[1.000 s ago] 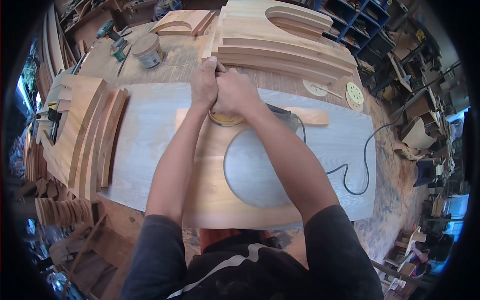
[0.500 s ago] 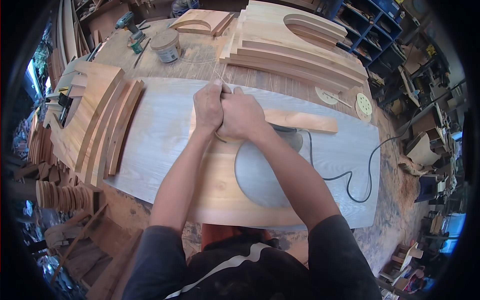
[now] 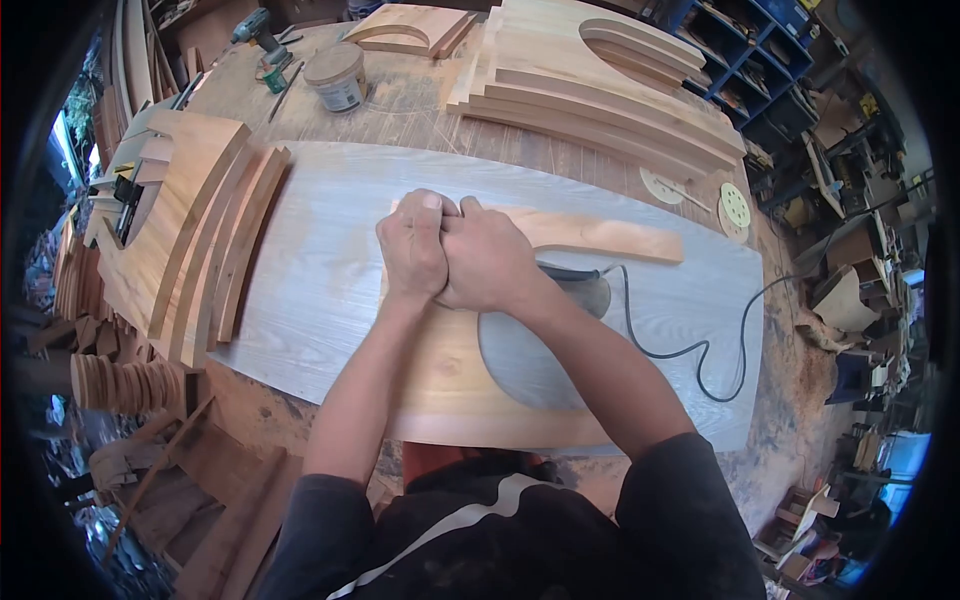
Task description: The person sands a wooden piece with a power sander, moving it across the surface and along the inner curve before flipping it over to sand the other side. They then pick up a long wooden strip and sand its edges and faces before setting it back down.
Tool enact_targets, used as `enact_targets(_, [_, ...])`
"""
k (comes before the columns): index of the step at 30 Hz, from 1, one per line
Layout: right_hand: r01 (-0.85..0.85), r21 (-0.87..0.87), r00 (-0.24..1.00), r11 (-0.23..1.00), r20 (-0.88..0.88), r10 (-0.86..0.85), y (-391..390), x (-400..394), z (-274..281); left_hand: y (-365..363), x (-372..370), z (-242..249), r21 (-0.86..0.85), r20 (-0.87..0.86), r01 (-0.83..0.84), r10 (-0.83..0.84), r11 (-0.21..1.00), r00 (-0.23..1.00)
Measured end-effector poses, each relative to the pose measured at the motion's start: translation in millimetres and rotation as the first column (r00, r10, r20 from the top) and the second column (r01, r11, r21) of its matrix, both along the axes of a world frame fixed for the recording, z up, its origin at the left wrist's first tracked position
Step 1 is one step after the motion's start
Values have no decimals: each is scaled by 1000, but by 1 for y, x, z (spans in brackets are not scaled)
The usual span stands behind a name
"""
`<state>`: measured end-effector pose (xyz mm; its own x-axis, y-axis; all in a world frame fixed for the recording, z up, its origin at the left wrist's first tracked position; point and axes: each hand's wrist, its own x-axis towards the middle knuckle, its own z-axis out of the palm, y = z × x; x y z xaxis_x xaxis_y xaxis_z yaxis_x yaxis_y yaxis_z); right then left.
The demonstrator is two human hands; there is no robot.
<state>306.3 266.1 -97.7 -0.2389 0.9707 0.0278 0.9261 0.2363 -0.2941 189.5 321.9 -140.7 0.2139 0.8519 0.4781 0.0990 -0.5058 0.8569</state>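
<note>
My left hand (image 3: 413, 248) and my right hand (image 3: 487, 255) are pressed side by side, fingers curled, over the left part of a pale wooden piece (image 3: 440, 375) with a curved cutout. What they grip lies under them and is hidden. From beneath my right hand a dark tool end (image 3: 570, 273) reaches over the cutout, with a black cable (image 3: 650, 352) running off to the right. The wooden piece lies on a grey wood-grain board (image 3: 310, 240) on the workbench.
Stacked cut wood pieces stand at the left (image 3: 200, 240) and at the back right (image 3: 600, 110). Behind the board are a tub (image 3: 337, 80) and a drill (image 3: 258, 35). Sanding discs (image 3: 734, 205) lie at the right. A blue shelf (image 3: 745, 60) stands beyond.
Both hands have moved slightly down in the view, nearer my body, still held together. The cable near my right hand has shifted a little.
</note>
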Motion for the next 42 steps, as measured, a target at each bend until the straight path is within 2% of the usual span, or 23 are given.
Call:
enact_targets(4, [40, 85, 997, 996, -70, -35, 35, 6, -2, 42, 9, 8, -23, -61, -5, 3, 1000, 998])
enact_targets(5, [43, 84, 997, 995, -66, -38, 44, 7, -4, 50, 13, 8, -4, -25, -22, 22, 1000, 999])
enact_targets(7, [51, 84, 997, 995, -61, -46, 44, 6, 0, 42, 9, 14, -41, -25, -27, 26, 999, 999])
enact_targets(9, [-19, 83, 999, 996, -36, 22, 25, -5, -3, 20, -5, 10, -96, -38, -38, 34, 995, 999])
enact_targets(11, [-74, 72, 997, 995, -26, 76, 6, -17, -3, -4, -21, 4, 27, -7, -78, 78, 997, 997])
enact_targets(13, [-139, 86, 989, 987, -26, 142, 4, -22, -9, -2, -27, 0, 21, -4, -90, 91, 996, 996])
enact_targets(17, [-103, 130, 987, 986, -108, 118, 42, -15, -4, 34, -20, 7, -33, -41, -111, 110, 993, 993])
enact_targets(19, [-40, 14, 999, 999, -13, 40, 53, -9, 7, 42, -15, 9, -45, -42, -101, 99, 994, 994])
enact_targets(20, [-39, 13, 999, 999, -11, 40, 48, -8, 6, 44, -10, 8, -57, -41, -83, 81, 995, 996])
enact_targets(22, [-69, 104, 995, 992, -66, 76, 29, -7, -1, 19, -12, 5, -52, -45, -67, 65, 996, 997])
enact_targets(24, [-90, 106, 994, 990, -49, 95, 10, -7, -5, -2, -15, -3, 5, -13, -88, 88, 996, 996])
enact_targets(25, [-111, 114, 993, 987, -35, 116, 6, -6, -6, -6, -15, -5, -26, -12, -88, 88, 996, 996])
enact_targets(31, [48, 113, 998, 992, -47, -43, 50, 22, -1, 52, 26, 9, -29, -33, -23, 22, 999, 999])
enact_targets(35, [89, 64, 995, 994, -57, -85, 22, 30, -1, 27, 32, 7, -85, -72, 26, -32, 996, 997])
enact_targets(37, [30, 111, 999, 993, -27, -28, 1, 31, -7, 2, 31, 0, 3, 7, 13, -13, 1000, 1000])
enact_targets(40, [81, 144, 993, 986, -100, -67, 1, 45, -8, 8, 46, 0, -11, -24, 28, -29, 1000, 999])
enact_targets(42, [120, 169, 991, 978, -73, -109, 26, 60, -14, 40, 65, 0, 3, -36, 51, -51, 999, 998])
